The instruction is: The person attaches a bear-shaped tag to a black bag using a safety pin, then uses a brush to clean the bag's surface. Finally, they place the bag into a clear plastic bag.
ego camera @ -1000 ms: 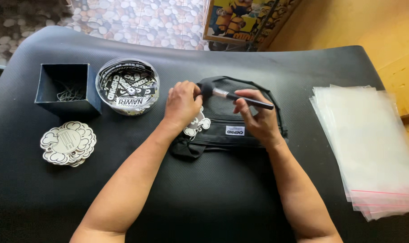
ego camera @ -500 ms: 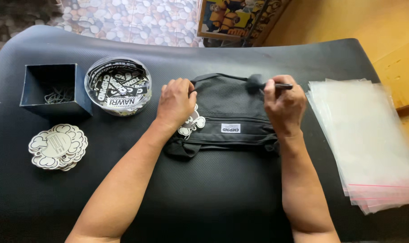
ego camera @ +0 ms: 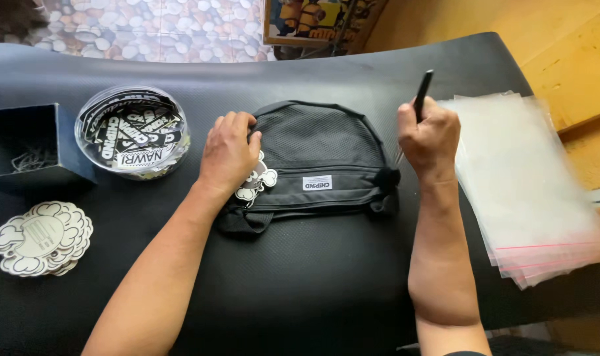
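A black mesh cap [ego camera: 316, 155] lies flat on the black mat, a small white label on its band. My left hand [ego camera: 228, 151] presses on the cap's left edge, covering part of a white cloud-shaped tag [ego camera: 257, 183] tucked there. My right hand [ego camera: 430, 135] sits at the cap's right edge, fist closed around the black handle of a brush [ego camera: 422, 94] that sticks up and away from me. The brush head points down beside the cap's right side and is mostly hidden by the hand.
A round clear tub of black-and-white labels [ego camera: 132, 130] stands left of the cap. A dark open box [ego camera: 29, 145] is at the far left, with a pile of cloud-shaped tags [ego camera: 41, 237] below it. A stack of clear zip bags [ego camera: 524, 184] lies at the right.
My right hand has swept the brush from the cap's top left across to its right edge, and the handle now stands upright. The left hand has stayed on the cap's left side.
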